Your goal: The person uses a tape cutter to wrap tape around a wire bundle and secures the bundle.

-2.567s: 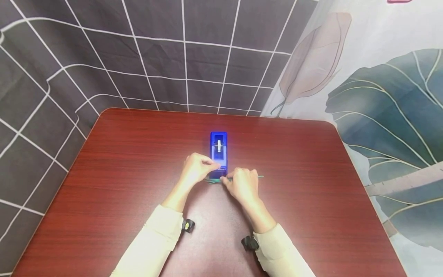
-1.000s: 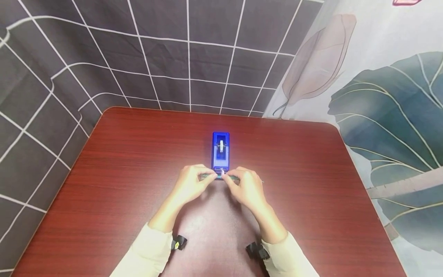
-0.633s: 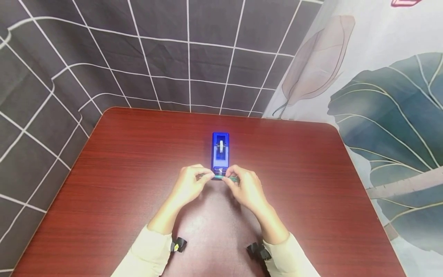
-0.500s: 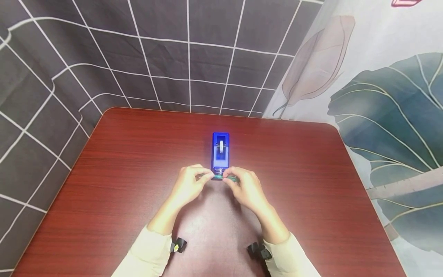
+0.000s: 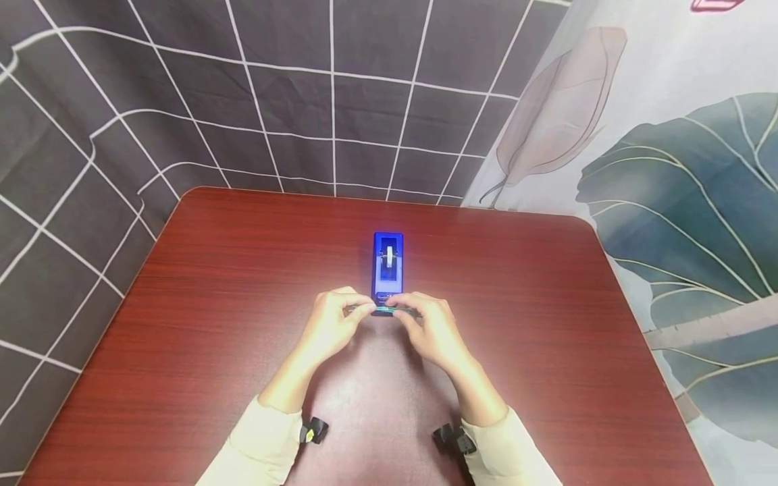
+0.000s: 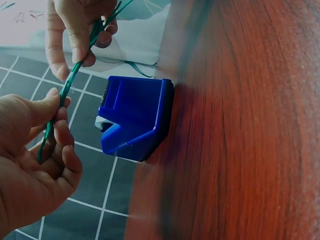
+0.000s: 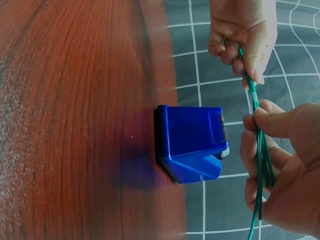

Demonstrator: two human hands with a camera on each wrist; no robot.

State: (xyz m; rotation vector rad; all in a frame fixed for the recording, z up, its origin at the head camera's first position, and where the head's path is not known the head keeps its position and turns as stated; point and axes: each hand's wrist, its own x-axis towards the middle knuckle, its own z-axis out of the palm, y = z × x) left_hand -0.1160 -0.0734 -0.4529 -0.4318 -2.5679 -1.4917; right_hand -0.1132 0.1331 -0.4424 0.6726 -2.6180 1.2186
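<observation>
A bundle of thin green strands [image 7: 261, 145] stretches between both hands, just in front of the dispenser's cutting end. A shiny clear piece of tape [image 7: 254, 96] lies around the bundle in the gap between the hands. The left hand [image 5: 331, 325] pinches one end between thumb and fingers; the right hand [image 5: 430, 327] pinches the bundle just beside the tape. Loose strand ends hang past the right fingers in the right wrist view. The blue tape dispenser [image 5: 387, 277] stands upright on the table, its toothed cutter facing the hands and a tape roll [image 5: 390, 256] inside.
The dark red wooden table [image 5: 243, 270] reaches to a dark grey curtain [image 5: 292, 101] with white grid lines behind it. A pale curtain with leaf prints [image 5: 681, 202] hangs at the right. Black wrist cameras sit at both sleeves.
The left hand left the dispenser's cutter and took hold of the strands, which rose from near the table. Lately the right fingertips moved onto the taped part; the left hand stayed nearly still.
</observation>
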